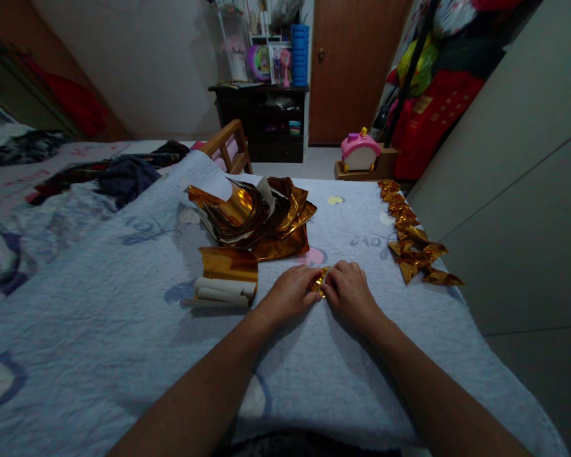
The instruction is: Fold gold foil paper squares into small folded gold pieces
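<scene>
Between my two hands is a small piece of gold foil paper, partly folded, low over the bed cover. My left hand pinches its left side, and my right hand pinches its right side, fingers closed. Much of the paper is hidden behind the fingers. Just left of my hands lies a curled stack of gold foil sheets with white backs. Beyond it, a larger fanned pile of gold foil sheets rests on the cover. Along the right edge runs a row of folded gold foil pieces.
The light blue patterned bed cover spreads under everything. Dark clothes lie at the far left. A wooden chair stands past the far edge, near a dark cabinet. A pale panel borders the right side.
</scene>
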Action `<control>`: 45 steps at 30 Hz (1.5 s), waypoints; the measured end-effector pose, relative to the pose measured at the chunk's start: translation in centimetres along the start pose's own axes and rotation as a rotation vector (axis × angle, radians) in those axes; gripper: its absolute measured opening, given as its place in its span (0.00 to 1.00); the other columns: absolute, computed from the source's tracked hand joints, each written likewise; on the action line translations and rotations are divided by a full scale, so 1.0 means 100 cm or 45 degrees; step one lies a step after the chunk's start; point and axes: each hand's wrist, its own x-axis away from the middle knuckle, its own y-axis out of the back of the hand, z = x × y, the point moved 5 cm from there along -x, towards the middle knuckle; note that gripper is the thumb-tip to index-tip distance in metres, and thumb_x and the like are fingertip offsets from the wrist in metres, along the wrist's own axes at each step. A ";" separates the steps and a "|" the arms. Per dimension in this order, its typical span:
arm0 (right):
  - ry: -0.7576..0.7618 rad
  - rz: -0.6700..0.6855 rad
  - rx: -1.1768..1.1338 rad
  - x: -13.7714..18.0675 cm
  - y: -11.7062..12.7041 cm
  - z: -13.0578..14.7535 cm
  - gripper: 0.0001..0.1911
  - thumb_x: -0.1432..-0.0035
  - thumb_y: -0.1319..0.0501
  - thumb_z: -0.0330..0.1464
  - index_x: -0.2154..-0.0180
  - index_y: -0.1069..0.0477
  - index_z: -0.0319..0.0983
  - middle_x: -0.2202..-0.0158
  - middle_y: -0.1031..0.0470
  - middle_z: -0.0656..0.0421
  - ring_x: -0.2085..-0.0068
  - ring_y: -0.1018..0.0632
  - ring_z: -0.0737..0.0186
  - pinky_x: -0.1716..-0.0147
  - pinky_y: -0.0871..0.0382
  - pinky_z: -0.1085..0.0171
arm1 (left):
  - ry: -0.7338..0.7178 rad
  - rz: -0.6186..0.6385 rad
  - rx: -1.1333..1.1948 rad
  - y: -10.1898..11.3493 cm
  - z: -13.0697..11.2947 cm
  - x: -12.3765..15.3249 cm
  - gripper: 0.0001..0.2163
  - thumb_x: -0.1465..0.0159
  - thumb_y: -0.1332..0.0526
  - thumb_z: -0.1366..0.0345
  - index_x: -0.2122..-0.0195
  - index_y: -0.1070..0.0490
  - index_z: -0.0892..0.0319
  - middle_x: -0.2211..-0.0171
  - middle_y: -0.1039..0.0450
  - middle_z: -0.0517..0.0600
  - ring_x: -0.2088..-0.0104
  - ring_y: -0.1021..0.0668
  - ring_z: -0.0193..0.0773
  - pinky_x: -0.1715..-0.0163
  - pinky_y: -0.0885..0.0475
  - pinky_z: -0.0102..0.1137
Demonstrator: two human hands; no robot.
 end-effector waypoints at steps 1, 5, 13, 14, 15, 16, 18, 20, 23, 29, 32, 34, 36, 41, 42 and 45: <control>0.005 -0.005 0.003 0.000 0.000 0.000 0.04 0.36 0.39 0.30 0.63 0.25 0.39 0.60 0.27 0.53 0.57 0.32 0.53 0.57 0.41 0.58 | 0.001 -0.002 -0.006 0.000 0.000 0.000 0.14 0.38 0.35 0.68 0.51 0.27 0.61 0.58 0.25 0.53 0.56 0.24 0.45 0.54 0.31 0.36; 0.019 -0.020 0.018 0.001 -0.001 0.000 0.04 0.36 0.39 0.30 0.62 0.25 0.39 0.59 0.27 0.53 0.57 0.32 0.53 0.57 0.41 0.58 | 0.000 -0.007 -0.017 -0.001 0.001 -0.001 0.14 0.38 0.35 0.69 0.51 0.26 0.61 0.59 0.24 0.53 0.56 0.24 0.45 0.54 0.31 0.36; 0.025 -0.017 -0.005 0.002 0.000 0.000 0.03 0.36 0.39 0.30 0.62 0.26 0.39 0.59 0.27 0.53 0.56 0.32 0.52 0.57 0.41 0.58 | 0.007 -0.008 0.018 0.001 0.000 -0.001 0.12 0.38 0.35 0.68 0.53 0.25 0.60 0.59 0.24 0.52 0.57 0.24 0.44 0.56 0.31 0.35; 0.021 -0.020 0.000 0.002 0.000 0.000 0.03 0.36 0.39 0.30 0.63 0.26 0.39 0.59 0.27 0.53 0.56 0.32 0.52 0.57 0.41 0.58 | 0.005 -0.009 0.016 0.001 0.000 -0.001 0.12 0.38 0.35 0.68 0.53 0.25 0.60 0.59 0.24 0.53 0.57 0.24 0.44 0.56 0.31 0.35; 0.016 -0.022 0.006 0.002 0.000 0.000 0.02 0.36 0.39 0.30 0.63 0.26 0.39 0.59 0.27 0.53 0.56 0.32 0.52 0.57 0.41 0.58 | 0.002 -0.010 0.015 0.001 0.000 -0.001 0.12 0.38 0.35 0.68 0.52 0.25 0.60 0.59 0.24 0.53 0.57 0.24 0.44 0.56 0.31 0.35; 0.008 -0.023 0.010 0.002 -0.001 0.000 0.02 0.36 0.38 0.30 0.63 0.27 0.39 0.59 0.27 0.53 0.56 0.32 0.52 0.57 0.41 0.58 | -0.003 -0.010 0.013 0.000 0.000 -0.001 0.13 0.38 0.35 0.69 0.52 0.25 0.61 0.59 0.24 0.53 0.57 0.24 0.44 0.55 0.31 0.35; -0.006 -0.026 0.014 0.002 0.000 0.000 0.02 0.37 0.38 0.30 0.62 0.27 0.39 0.60 0.27 0.53 0.56 0.32 0.52 0.57 0.41 0.58 | -0.009 -0.007 0.009 -0.001 0.000 -0.001 0.13 0.38 0.35 0.69 0.51 0.25 0.62 0.59 0.24 0.54 0.57 0.24 0.45 0.55 0.31 0.35; 0.000 -0.032 0.027 0.002 0.000 0.000 0.02 0.36 0.38 0.31 0.62 0.27 0.39 0.60 0.27 0.53 0.56 0.32 0.52 0.57 0.41 0.58 | -0.007 -0.012 0.002 -0.001 0.001 -0.001 0.13 0.38 0.36 0.69 0.51 0.25 0.62 0.59 0.24 0.54 0.56 0.24 0.45 0.55 0.31 0.35; 0.032 -0.031 0.072 0.003 0.002 0.001 0.03 0.36 0.38 0.32 0.61 0.26 0.40 0.59 0.27 0.53 0.56 0.32 0.52 0.57 0.41 0.58 | 0.006 -0.016 -0.011 -0.001 0.000 -0.001 0.12 0.38 0.36 0.69 0.53 0.25 0.61 0.59 0.24 0.54 0.57 0.24 0.45 0.55 0.31 0.36; 0.024 0.026 0.127 0.005 0.004 0.001 0.04 0.35 0.40 0.32 0.61 0.27 0.39 0.57 0.28 0.52 0.55 0.32 0.52 0.56 0.41 0.57 | 0.000 -0.015 0.004 -0.001 0.000 -0.001 0.12 0.38 0.36 0.69 0.53 0.25 0.61 0.60 0.25 0.53 0.58 0.25 0.44 0.56 0.31 0.35; 0.046 0.060 0.128 0.007 0.006 0.003 0.03 0.35 0.41 0.31 0.61 0.28 0.39 0.56 0.28 0.52 0.55 0.32 0.52 0.55 0.41 0.57 | -0.008 -0.020 0.017 -0.001 0.000 -0.001 0.12 0.38 0.37 0.69 0.53 0.25 0.60 0.61 0.24 0.53 0.58 0.25 0.44 0.55 0.32 0.35; 0.065 0.068 0.117 0.009 0.008 0.004 0.03 0.35 0.41 0.31 0.62 0.29 0.39 0.57 0.29 0.52 0.55 0.32 0.52 0.54 0.41 0.56 | -0.025 -0.018 0.031 0.000 0.000 -0.001 0.11 0.37 0.38 0.69 0.53 0.25 0.60 0.61 0.25 0.52 0.58 0.25 0.44 0.56 0.32 0.35; 0.074 0.067 0.106 0.010 0.009 0.005 0.03 0.36 0.40 0.33 0.62 0.30 0.39 0.57 0.29 0.52 0.55 0.32 0.51 0.54 0.41 0.56 | -0.031 -0.016 0.042 0.000 0.000 0.000 0.11 0.36 0.38 0.68 0.53 0.25 0.59 0.62 0.25 0.51 0.59 0.25 0.43 0.56 0.31 0.35; 0.055 0.059 0.118 0.010 0.008 0.007 0.05 0.36 0.41 0.35 0.62 0.31 0.40 0.57 0.29 0.52 0.55 0.32 0.51 0.55 0.42 0.55 | -0.019 -0.015 0.091 0.000 0.000 0.000 0.12 0.37 0.37 0.67 0.52 0.26 0.59 0.59 0.25 0.53 0.57 0.24 0.43 0.55 0.31 0.35; 0.045 0.056 0.125 0.010 0.008 0.007 0.05 0.35 0.41 0.35 0.61 0.30 0.40 0.57 0.29 0.52 0.55 0.32 0.50 0.55 0.42 0.55 | -0.017 -0.012 0.092 0.000 0.000 0.000 0.12 0.37 0.37 0.67 0.52 0.26 0.60 0.59 0.25 0.53 0.57 0.24 0.43 0.54 0.31 0.35; 0.019 0.044 0.143 0.011 0.008 0.006 0.08 0.35 0.41 0.37 0.59 0.30 0.40 0.56 0.29 0.52 0.54 0.32 0.49 0.55 0.43 0.55 | -0.014 -0.006 0.064 -0.001 0.001 0.000 0.12 0.37 0.37 0.68 0.52 0.26 0.60 0.59 0.24 0.53 0.56 0.24 0.44 0.53 0.31 0.35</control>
